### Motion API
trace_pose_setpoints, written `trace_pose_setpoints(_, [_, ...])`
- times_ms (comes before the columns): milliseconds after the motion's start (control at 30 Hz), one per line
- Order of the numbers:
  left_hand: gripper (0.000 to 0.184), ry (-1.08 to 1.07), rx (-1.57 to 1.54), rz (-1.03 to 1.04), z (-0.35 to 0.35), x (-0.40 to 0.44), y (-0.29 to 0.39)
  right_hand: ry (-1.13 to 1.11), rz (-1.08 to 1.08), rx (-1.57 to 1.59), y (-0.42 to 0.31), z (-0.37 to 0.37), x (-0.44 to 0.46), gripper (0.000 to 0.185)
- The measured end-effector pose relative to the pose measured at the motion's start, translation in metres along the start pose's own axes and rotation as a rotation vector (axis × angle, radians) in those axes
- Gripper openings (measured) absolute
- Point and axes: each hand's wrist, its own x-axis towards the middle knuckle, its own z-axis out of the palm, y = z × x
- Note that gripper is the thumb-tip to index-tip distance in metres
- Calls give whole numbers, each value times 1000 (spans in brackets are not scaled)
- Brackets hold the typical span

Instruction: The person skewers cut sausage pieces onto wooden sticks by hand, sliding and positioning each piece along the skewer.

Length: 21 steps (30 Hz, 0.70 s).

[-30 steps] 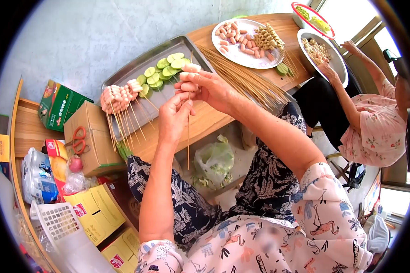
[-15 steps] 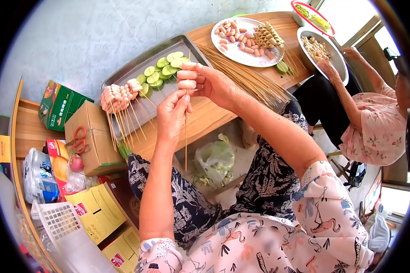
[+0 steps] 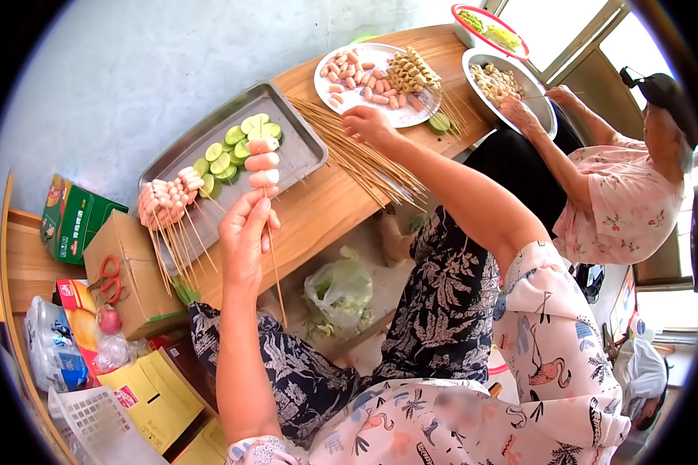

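The left hand (image 3: 243,232) pinches a skewer (image 3: 278,271), sausages (image 3: 264,161) threaded just above it; the right hand (image 3: 371,126), apart, fingers loosely spread, hangs near the plate (image 3: 384,51). Threading seems in hand; adding another calls for a light pinch.

We see a wooden table (image 3: 318,225) beside a pale wall (image 3: 163,62).
On its bare wood grain we find a rectangular metal tray (image 3: 306,147) toward the left, and just right of that a spread of loose wooden skewers (image 3: 361,167), their near ends jutting past the front edge. Beyond them we have a round white plate (image 3: 406,118), with a green vegetable piece (image 3: 440,123) just beside its rim. A red-rimmed bowl (image 3: 464,32) stands at the far end; we cannot tell whether the large basin (image 3: 549,116) near it rests on the wood.
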Motion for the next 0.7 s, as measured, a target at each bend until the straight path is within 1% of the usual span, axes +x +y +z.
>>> trace_pose_setpoints(33, [22,2,11,-4,0,0,1,115,-136,-334,23,-18,24,19])
trace_pose_setpoints(67, [22,4,24,-10,0,-1,2,237,-325,-618,39,-34,40,18])
trace_pose_setpoints(100, [21,10,29,-12,0,0,1,211,-214,-758,15,-42,29,17])
trace_pose_setpoints(133, [21,11,30,-15,1,0,1,223,-56,-837,33,-49,47,29])
trace_pose_setpoints(200, [20,-1,36,-15,1,1,-1,268,-95,-1089,43,-58,82,45])
trace_pose_setpoints(267, [20,1,36,-15,2,3,-4,221,-53,-1006,45,-65,90,55])
trace_pose_setpoints(300, [19,-2,34,-7,2,3,-5,228,-77,-992,42,-64,91,52])
trace_pose_setpoints(333, [19,6,42,-12,3,4,-5,187,5,-1024,39,-64,96,50])
trace_pose_setpoints(400, [19,8,12,-22,4,4,-5,220,61,-1059,34,-57,99,48])
trace_pose_setpoints(433, [20,10,22,-25,4,5,-5,230,89,-1133,33,-54,101,50])
trace_pose_setpoints(467, [20,18,27,-30,5,5,-4,248,82,-1169,33,-51,99,46])
trace_pose_setpoints(500, [20,15,38,-40,6,5,-3,235,82,-1165,52,-57,110,46])
trace_pose_setpoints(533, [20,18,51,-50,6,5,-3,331,-36,-1129,85,-68,130,43])
trace_pose_setpoints(600, [20,-7,58,-26,7,8,-7,218,-148,-1038,71,-76,112,44])
trace_pose_setpoints(633, [20,-17,55,-25,5,7,-6,350,-301,-905,85,-77,116,48])
trace_pose_setpoints(667, [21,-21,45,-20,4,7,-7,332,-357,-527,79,-67,107,50])
trace_pose_setpoints(700, [21,-42,33,-9,-1,7,-7,332,-181,-677,67,-59,104,48])
